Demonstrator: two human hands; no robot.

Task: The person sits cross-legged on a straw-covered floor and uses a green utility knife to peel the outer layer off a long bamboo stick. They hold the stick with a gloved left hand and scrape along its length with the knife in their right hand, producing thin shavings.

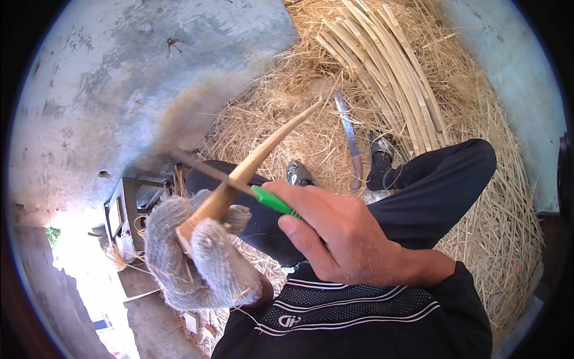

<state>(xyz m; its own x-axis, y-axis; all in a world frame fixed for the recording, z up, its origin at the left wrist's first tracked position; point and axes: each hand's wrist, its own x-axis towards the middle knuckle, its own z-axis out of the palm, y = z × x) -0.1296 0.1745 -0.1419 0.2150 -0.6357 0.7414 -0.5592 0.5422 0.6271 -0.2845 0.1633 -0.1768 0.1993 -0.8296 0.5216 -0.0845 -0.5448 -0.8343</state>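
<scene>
My left hand (200,254), in a grey knitted glove, is closed round the thick lower end of a curved, tapering piece of wood (260,155). The wood's pointed tip slants up and away to the right. In my bare right hand (344,236) is a green-handled file (272,198), gripped by its handle. Its narrow brownish blade crosses the wood just above the gloved fingers; the far end is blurred, so its surface detail cannot be made out. Fine pale dust clings to my right hand. The palm side of the glove is partly hidden by the wood.
Straw-like shavings (490,239) cover the floor. Ahead lies a machete (347,125) near my feet, beside a bundle of long split wood strips (400,78). A worn plaster wall (137,78) rises at the left. Below it stands a small dark frame (128,200).
</scene>
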